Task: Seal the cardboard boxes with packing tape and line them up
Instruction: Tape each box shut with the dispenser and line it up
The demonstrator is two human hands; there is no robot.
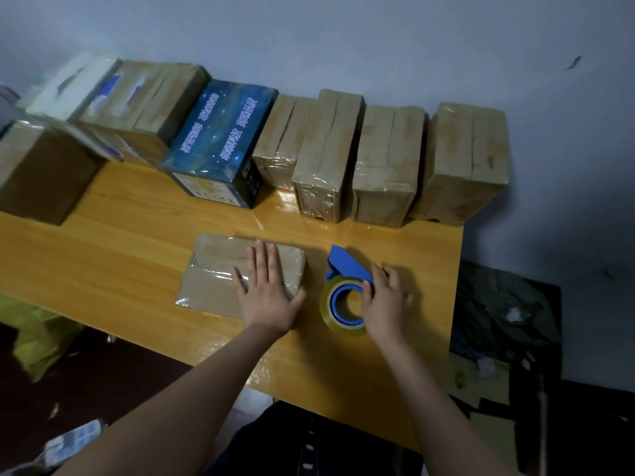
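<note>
**Hands on box and tape**

Pressing left hand (264, 293), fingers straight, on flat cardboard box (213, 276) on worktop (137, 214), likely steadying it for sealing. Clasping tape dispenser (345, 300) with curled right hand (386, 304) at box's 3 o'clock. Already lined up at 12 o'clock: taped boxes (385, 159).

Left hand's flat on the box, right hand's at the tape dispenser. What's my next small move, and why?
Probably take hold of the tape dispenser with the right hand and lift it over the flat box. The left hand pins that box to the table, and the dispenser lies just beside it.
</note>
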